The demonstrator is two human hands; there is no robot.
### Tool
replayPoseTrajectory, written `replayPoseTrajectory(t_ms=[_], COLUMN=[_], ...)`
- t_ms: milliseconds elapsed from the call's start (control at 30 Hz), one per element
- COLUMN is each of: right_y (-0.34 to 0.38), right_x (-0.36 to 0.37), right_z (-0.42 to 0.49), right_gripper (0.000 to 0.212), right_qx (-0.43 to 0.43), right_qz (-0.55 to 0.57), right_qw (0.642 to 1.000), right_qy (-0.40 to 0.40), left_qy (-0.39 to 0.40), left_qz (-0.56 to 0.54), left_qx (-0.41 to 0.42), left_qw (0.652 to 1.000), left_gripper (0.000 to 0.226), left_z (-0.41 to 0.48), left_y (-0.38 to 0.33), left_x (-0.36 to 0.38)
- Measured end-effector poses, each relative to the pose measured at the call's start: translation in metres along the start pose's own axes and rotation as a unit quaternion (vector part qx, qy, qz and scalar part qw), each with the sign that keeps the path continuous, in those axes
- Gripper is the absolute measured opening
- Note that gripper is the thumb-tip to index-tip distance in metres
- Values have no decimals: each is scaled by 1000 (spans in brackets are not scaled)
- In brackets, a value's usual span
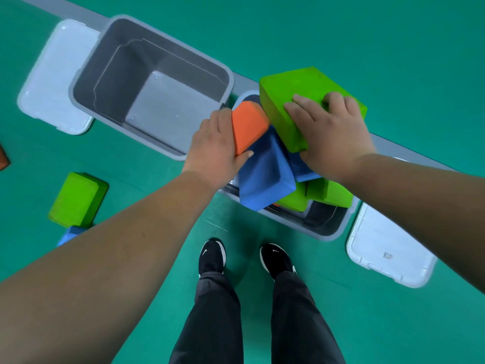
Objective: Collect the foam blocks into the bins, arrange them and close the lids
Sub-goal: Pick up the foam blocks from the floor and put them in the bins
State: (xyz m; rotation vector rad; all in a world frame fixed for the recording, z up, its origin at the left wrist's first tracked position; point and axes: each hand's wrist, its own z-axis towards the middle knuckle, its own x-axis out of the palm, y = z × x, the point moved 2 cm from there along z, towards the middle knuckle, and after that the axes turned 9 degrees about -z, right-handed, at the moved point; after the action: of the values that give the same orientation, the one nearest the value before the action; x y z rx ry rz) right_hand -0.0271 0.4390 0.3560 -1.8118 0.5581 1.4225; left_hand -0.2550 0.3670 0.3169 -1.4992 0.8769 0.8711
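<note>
Beyond the shoes (212, 256), the heaped bin (338, 227) is filled with a blue block (262, 177) and green blocks (330, 193). Over it, an orange block (249, 124) is gripped by the left hand (212, 148), a large green block (296, 93) by the right hand (333, 137). Farther off, an empty bin (110, 64) is seen.

Matt foam green block (301, 101), smooth grey plastic bin (86, 74), glossy white plastic lid (388, 245), matt green floor (341, 35).
</note>
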Motion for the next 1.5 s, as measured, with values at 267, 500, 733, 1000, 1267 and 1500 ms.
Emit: replayPoseTrajectory(t_ms=[267, 500, 733, 1000, 1267, 1500], right_y=[32, 50, 47, 70, 224, 432], right_x=[19, 31, 13, -7, -83, -139], right_z=[-11, -37, -12, 23, 60, 10], right_gripper=[73, 55, 43, 42, 47, 53], right_qx=[-76, -98, -63, -62, -223, -392], right_qz=[-74, -39, 10, 31, 45, 42], right_qw=[992, 980, 983, 980, 962, 907], right_qy=[74, 168, 174, 187, 155, 150], left_qy=[171, 239, 262, 232, 100, -11], left_qz=[-44, -66, -93, -186, -191, -239], left_qx=[-28, -70, -130, -224, -345, -519], left_qw=[984, 966, 952, 928, 913, 821], left_gripper=[75, 82, 106, 81, 47, 39], left_z=[-35, -57, -51, -68, -172, -381], left_y=[25, 20, 21, 43, 109, 185], left_x=[41, 70, 66, 35, -29, -40])
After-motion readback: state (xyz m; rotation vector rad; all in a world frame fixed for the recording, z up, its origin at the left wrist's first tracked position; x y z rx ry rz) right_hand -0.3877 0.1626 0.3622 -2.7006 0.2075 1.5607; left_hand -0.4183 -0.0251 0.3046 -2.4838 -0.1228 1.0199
